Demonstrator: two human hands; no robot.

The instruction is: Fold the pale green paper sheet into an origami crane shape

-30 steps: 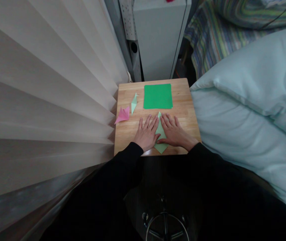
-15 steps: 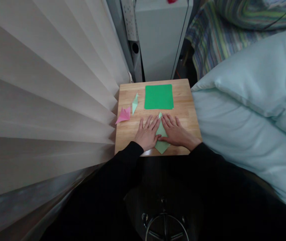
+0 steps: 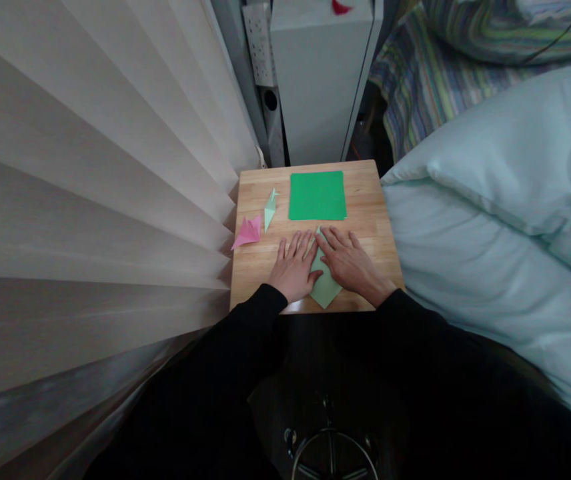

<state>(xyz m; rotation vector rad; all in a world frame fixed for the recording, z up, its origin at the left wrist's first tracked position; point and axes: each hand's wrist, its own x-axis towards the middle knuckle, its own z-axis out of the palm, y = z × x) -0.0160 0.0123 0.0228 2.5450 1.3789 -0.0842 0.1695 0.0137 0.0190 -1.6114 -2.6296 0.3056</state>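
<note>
A pale green sheet of origami paper (image 3: 326,291), folded to a kite-like shape, lies on the small wooden table (image 3: 365,207) with a corner toward me. My left hand (image 3: 293,268) rests flat on its left side, fingers stretched out and thumb on the paper. On the right side lies my right hand (image 3: 351,265), open, its fingertips close to the paper's far tip. Both hands cover part of the sheet's edges. Beyond them is a stack of bright green paper (image 3: 317,195). To the left are a pale green folded piece (image 3: 270,209) and a pink folded paper figure (image 3: 248,231).
A pleated curtain (image 3: 130,200) hangs along the table's left side. Light blue bedding (image 3: 485,200) borders the right. Behind the table stands a pale cabinet (image 3: 320,87) with a small red object (image 3: 340,7) on top. A wheeled chair base (image 3: 333,453) shows below.
My right hand has shifted slightly, its thumb drawing away from my left thumb and uncovering more of the pale green paper. The left hand stays nearly in place.
</note>
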